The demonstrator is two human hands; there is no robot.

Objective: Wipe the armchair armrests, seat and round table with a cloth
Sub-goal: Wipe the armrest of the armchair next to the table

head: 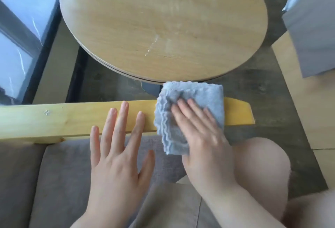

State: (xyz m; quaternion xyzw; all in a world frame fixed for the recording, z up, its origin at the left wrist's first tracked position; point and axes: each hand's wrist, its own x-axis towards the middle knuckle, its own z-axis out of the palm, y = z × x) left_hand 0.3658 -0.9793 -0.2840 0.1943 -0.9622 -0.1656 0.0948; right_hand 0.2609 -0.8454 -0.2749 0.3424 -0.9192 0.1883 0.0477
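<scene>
A yellow wooden armrest runs across the middle of the view. A folded grey-blue cloth lies over its right part. My right hand presses flat on the cloth with straight fingers. My left hand rests open beside it, fingertips on the armrest and palm above the grey seat cushion. Beyond the armrest stands the round wooden table, with pale streaks on its top.
A second chair with a grey cushion and a pale wooden frame stands at the right. A window frame fills the far left. My bare knee is at the lower right. Dark wood floor shows between table and armrest.
</scene>
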